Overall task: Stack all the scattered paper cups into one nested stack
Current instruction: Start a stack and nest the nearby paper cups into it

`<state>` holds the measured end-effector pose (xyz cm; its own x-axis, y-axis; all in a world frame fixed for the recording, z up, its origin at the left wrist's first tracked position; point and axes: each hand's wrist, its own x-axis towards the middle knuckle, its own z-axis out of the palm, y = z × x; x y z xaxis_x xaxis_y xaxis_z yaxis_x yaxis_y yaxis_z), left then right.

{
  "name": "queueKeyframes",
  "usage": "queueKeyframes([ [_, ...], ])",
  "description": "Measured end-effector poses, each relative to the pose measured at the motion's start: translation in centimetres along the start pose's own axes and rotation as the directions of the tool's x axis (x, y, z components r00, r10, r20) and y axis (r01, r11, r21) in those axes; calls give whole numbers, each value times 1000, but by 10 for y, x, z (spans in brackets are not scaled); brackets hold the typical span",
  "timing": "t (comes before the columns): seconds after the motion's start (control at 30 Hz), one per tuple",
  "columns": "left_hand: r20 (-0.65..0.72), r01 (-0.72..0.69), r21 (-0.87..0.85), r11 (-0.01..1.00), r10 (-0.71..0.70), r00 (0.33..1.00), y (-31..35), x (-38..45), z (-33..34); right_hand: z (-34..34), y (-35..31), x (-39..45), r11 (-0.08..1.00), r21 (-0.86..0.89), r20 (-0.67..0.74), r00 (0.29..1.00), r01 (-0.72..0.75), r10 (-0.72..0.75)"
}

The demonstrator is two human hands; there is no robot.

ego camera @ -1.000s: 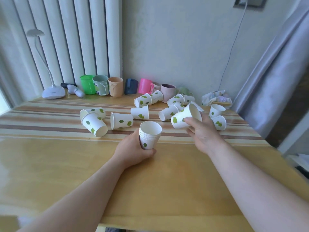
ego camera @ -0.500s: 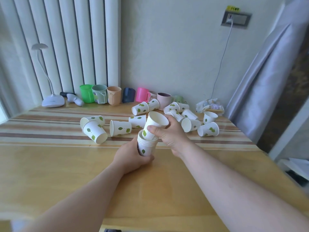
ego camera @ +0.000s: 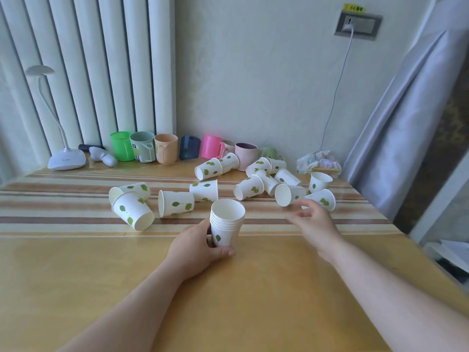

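A nested stack of white paper cups with green leaf prints (ego camera: 226,223) stands upright on the wooden table (ego camera: 76,275), and my left hand (ego camera: 195,246) grips its lower part. My right hand (ego camera: 313,223) hovers empty with fingers spread, just in front of a cup lying on its side (ego camera: 321,199) and another with its mouth toward me (ego camera: 286,194). Several more loose cups lie scattered: a pair at the left (ego camera: 132,209), one on its side (ego camera: 175,203), one upside down (ego camera: 205,190), and a cluster further back (ego camera: 261,174). One stands upright at the right (ego camera: 319,182).
A row of coloured plastic mugs (ego camera: 166,148) lines the back wall. A white desk lamp (ego camera: 66,160) sits back left by the radiator. A crumpled packet (ego camera: 317,162) lies back right. A grey curtain (ego camera: 406,123) hangs beside the table's right edge.
My right hand dropped its cup into the stack, let go, and moved right toward the loose cups. The stack grew by one. My left hand kept its hold.
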<state>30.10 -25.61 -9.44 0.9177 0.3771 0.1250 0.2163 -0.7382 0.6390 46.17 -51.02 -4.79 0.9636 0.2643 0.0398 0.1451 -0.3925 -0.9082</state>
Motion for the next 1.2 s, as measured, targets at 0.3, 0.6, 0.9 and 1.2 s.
queueKeyframes([
  [0.3,14,38,10,999,-38,999,-4,11,5,-45,47,82,951,10,-393,874,-308,287],
  [0.6,23,50,6,999,-50,998,5,4,1,-41,32,88,940,205,-272,907,-273,323],
  [0.9,-4,66,-28,997,-66,998,4,1,1,-4,19,8,790,577,-28,962,-206,271],
  [1.2,-25,26,-3,1000,-26,999,8,-9,-3,57,-76,-33,728,685,113,991,-26,-71],
])
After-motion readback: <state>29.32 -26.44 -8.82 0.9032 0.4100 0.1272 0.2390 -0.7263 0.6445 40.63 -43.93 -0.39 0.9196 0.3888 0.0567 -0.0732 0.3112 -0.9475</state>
